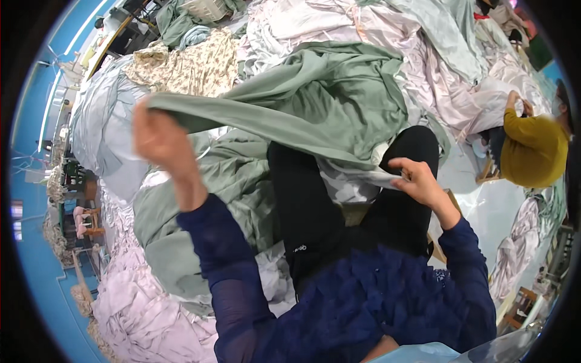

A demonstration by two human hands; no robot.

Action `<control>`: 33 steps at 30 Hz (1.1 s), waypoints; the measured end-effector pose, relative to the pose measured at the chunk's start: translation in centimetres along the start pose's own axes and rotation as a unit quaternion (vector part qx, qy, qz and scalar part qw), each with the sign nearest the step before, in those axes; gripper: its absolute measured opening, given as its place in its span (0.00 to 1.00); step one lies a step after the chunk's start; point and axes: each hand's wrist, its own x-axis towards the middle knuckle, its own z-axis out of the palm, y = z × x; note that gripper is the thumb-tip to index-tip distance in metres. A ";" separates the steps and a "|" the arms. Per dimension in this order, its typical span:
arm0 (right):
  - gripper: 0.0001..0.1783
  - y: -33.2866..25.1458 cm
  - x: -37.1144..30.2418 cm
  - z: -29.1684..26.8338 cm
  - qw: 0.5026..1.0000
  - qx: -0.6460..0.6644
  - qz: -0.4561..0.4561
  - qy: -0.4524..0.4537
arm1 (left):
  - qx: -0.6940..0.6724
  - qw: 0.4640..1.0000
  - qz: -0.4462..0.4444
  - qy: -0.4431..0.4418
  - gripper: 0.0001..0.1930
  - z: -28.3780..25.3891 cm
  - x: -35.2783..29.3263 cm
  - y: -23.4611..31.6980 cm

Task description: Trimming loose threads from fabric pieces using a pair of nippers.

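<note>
A large sage-green cloth [339, 91] lies in folds across my knees and beyond them. My left hand [162, 138], smeared a little by motion, is closed on one end of it. From there a strip of the cloth stretches taut toward my lap. Above my right knee, my right hand [419, 181] pinches a pale edge at the near side of the same cloth, thumb and forefinger together. A whitish cloth [351, 184] hangs between my knees under the green one.
More green cloth [206, 212] is heaped at my left, beside pale pink fabric [145, 302]. Floral cloth [196, 63] and light blue fabric [100, 115] lie at the far left. White and pink fabric [436, 97] spreads ahead. A person in a mustard top [535, 148] handles pale cloth at the right.
</note>
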 end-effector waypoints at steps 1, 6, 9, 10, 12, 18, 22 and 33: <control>0.13 0.0 0.1 1.1 0.999 0.006 -0.052 -0.006 | 0.003 1.000 0.008 0.013 0.07 -2.3 2.0 1.0; 0.03 -3.4 1.4 -0.7 0.981 0.069 -0.096 0.155 | 0.126 0.980 -0.096 -0.124 0.07 -3.2 2.2 0.3; 0.04 -5.4 2.9 -1.5 0.975 0.075 -0.165 0.127 | -0.248 0.868 -0.199 -0.382 0.24 2.4 -8.9 0.7; 0.05 -5.3 3.3 -1.4 0.975 0.059 -0.183 0.114 | -0.075 0.839 -0.204 -0.499 0.38 4.6 -11.4 4.5; 0.06 -6.7 4.4 -0.6 0.965 0.005 -0.249 0.082 | -0.078 0.846 -0.001 -0.527 0.53 8.5 -16.7 6.2; 0.06 -4.0 6.5 -1.3 0.962 0.162 -0.163 0.146 | -0.146 0.875 -0.111 -0.448 0.11 15.8 -18.4 3.7; 0.19 1.5 5.2 3.3 0.911 0.327 -0.049 0.246 | -0.230 0.841 -0.228 -0.433 0.14 16.4 -12.7 3.2; 0.41 5.9 13.1 10.0 0.923 0.281 -0.054 0.257 | -0.545 0.682 -0.337 -0.352 0.15 10.5 -3.3 3.3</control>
